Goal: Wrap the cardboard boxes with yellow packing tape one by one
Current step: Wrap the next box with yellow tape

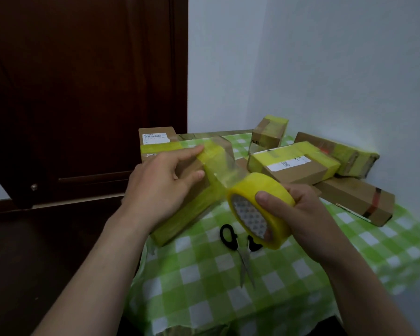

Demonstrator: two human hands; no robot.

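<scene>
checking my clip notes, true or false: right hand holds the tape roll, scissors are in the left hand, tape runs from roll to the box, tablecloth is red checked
1. The right hand holds the yellow tape roll: true.
2. The scissors are in the left hand: false; they lie on the tablecloth, and the left hand rests on the cardboard box.
3. Tape runs from the roll to that box: true.
4. The tablecloth is red checked: false; it is green and white.

Glossy yellow tape (pixel 264 190), matt cardboard box (pixel 192 170)
</scene>
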